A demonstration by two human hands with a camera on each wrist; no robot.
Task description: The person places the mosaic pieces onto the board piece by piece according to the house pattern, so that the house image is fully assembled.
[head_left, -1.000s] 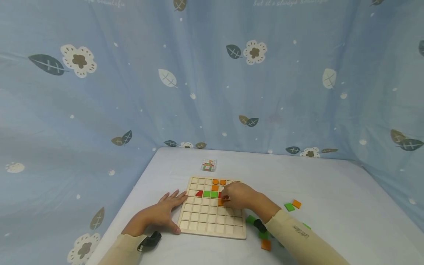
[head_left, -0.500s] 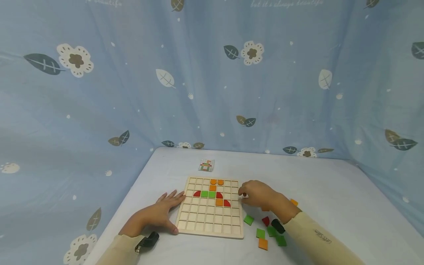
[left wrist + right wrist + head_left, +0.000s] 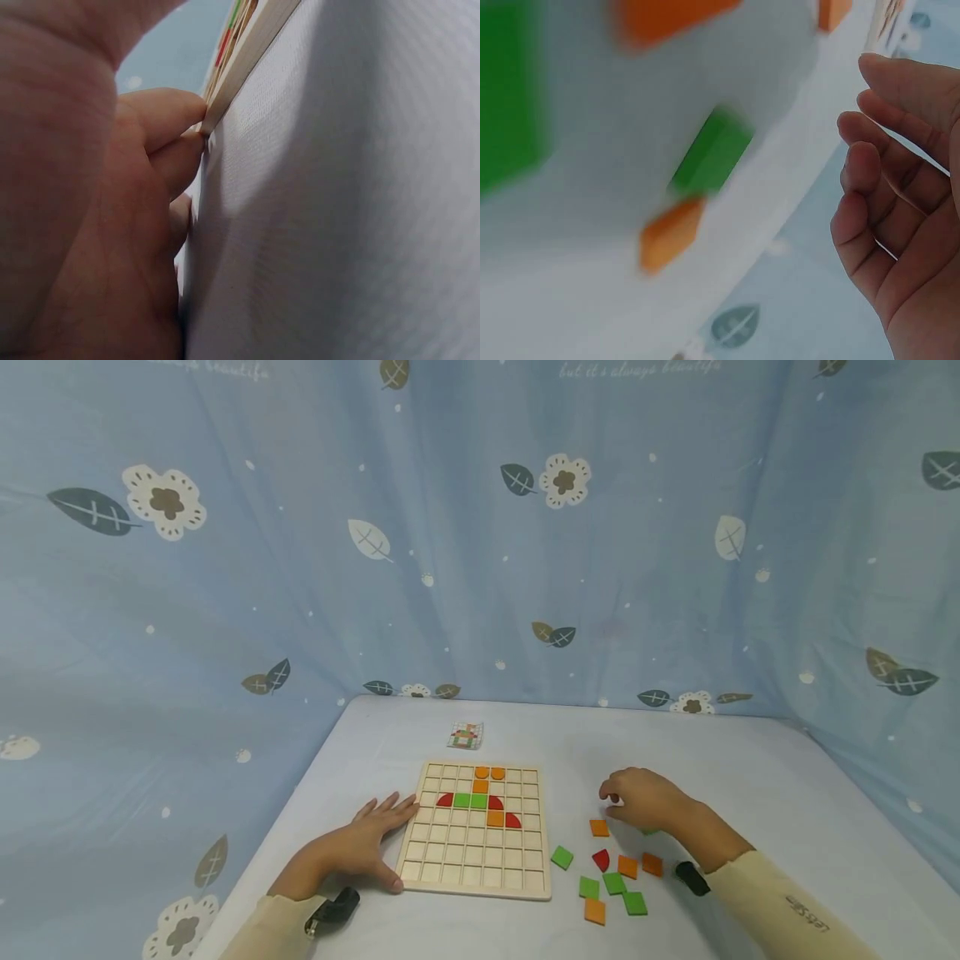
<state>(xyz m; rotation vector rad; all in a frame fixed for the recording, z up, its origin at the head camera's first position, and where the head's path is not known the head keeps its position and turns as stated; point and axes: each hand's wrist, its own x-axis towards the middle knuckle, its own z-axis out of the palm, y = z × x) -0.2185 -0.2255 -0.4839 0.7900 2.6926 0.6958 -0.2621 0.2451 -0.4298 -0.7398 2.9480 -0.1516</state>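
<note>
A wooden grid board lies flat on the table, with orange, green and red tiles set in several of its upper cells. My left hand rests at the board's left side, fingers spread; in the left wrist view its fingertips touch the board's edge. To the right of the board, my right hand hovers over the table with loosely curled fingers and nothing in them. Below it lie an orange tile and a green tile, the latter partly hidden by the hand in the head view.
Loose tiles lie right of the board: a red quarter-round piece, a green square, an orange square and several others. A small pattern card lies behind the board. A blue printed curtain hangs behind the table.
My right hand has left the board and moved right over the loose tiles. A red quarter-round tile now shows in the board beside the lower orange one. My left hand has stayed put.
</note>
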